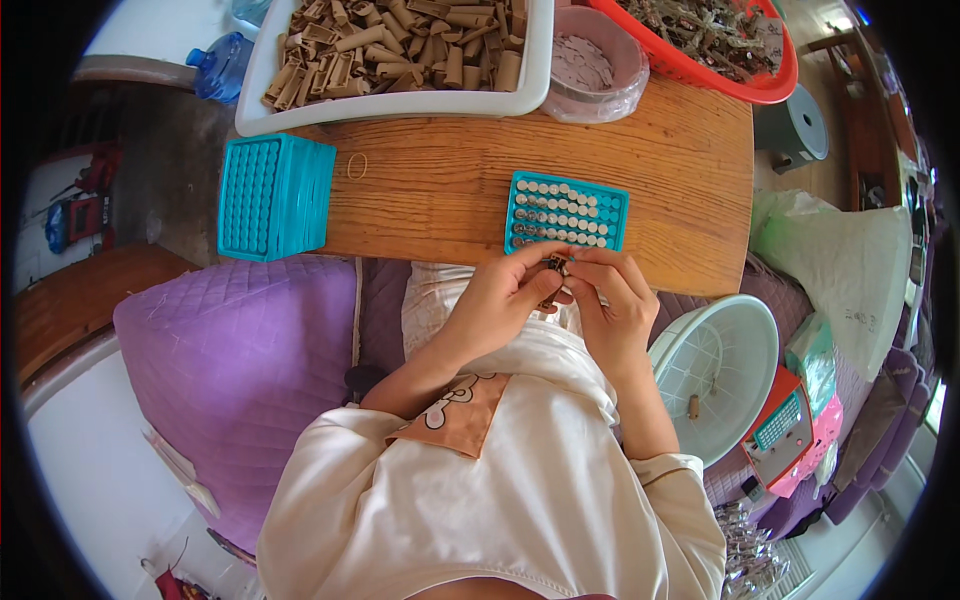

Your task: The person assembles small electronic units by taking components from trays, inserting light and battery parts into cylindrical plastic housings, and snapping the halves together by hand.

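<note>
Just off the table's front edge, my two hands meet over a small brown-and-black part (549, 301). My left hand (505, 298) is closed around it, thumb on top. The fingers of my right hand (612, 292) are pinched together at the part's upper end; whether they hold a separate tiny piece is too small to tell. Right behind my hands lies a teal tray (621, 222) with rows of round silvery button-like discs (560, 208) in its holes, and the right-hand holes hold none.
A stack of teal trays (278, 198) stands at the table's left, beside a rubber band (357, 166). Along the back are a white bin (420, 104) of brown plastic shells, a bag-lined tub (592, 100) and a red basket (690, 76). A pale basin (735, 330) holding one brown piece sits right.
</note>
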### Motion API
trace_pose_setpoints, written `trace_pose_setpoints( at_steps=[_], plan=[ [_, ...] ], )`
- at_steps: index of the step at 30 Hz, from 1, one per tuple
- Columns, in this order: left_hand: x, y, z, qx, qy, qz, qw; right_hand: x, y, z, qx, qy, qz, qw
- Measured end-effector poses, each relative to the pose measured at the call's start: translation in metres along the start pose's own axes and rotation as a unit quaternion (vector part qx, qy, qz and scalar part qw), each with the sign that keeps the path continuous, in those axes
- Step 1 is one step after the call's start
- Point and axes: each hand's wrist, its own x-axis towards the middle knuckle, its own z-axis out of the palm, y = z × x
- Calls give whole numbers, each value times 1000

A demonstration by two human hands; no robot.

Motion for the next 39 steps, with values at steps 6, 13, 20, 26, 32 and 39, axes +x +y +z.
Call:
trace_pose_setpoints(
  at_steps=[6, 13, 20, 26, 32, 39],
  plan=[
    [-9, 8, -4, 299, -8, 77, 951, 33, -12, -24, -24, -303, 106, 947],
    [-23, 30, -16, 343, -59, 35, 937, 84, -23, -16, 5, -498, 56, 866],
    [-30, 24, -32, -90, -171, 23, 981, 182, -14, 36, 78, -414, -101, 901],
    [-22, 34, -25, -79, -111, 1, 991, 264, 38, 111, -237, -188, -130, 944],
    [-22, 27, -25, -59, -112, 11, 992, 278, 36, 129, -364, -334, -69, 867],
    [-14, 27, -18, -81, -56, -4, 995, 270, 38, 125, -327, -346, -49, 878]
  ],
)
